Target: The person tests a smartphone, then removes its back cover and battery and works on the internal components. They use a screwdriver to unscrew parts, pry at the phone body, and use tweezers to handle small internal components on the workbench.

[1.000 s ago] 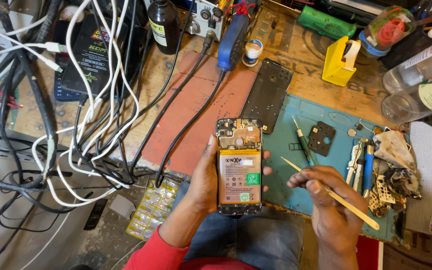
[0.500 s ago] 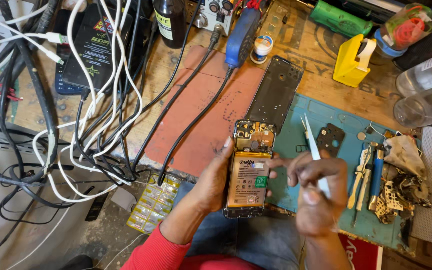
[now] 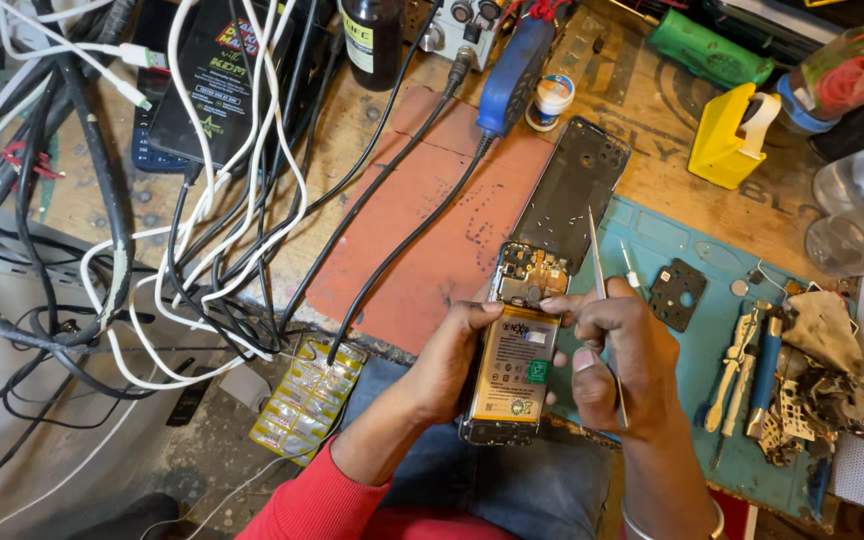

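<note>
Centrally, hands [image 3: 452, 365] [image 3: 617, 360] grip opened phone [image 3: 514, 370], thin tweezers [image 3: 602, 300].

Cables [image 3: 202, 250] are hogging the left side and tools [image 3: 762, 370] are crowding the right, only leaving the red mat [image 3: 422, 230] passable.

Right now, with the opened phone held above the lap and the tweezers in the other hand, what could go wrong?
1. The opened phone rests only in the left hand, past the bench edge; it might slip and fall to the floor.
2. The right hand holds metal tweezers beside the exposed battery; a slip could puncture or short it.
3. The black back cover lies near the cables, so it may get knocked.
</note>
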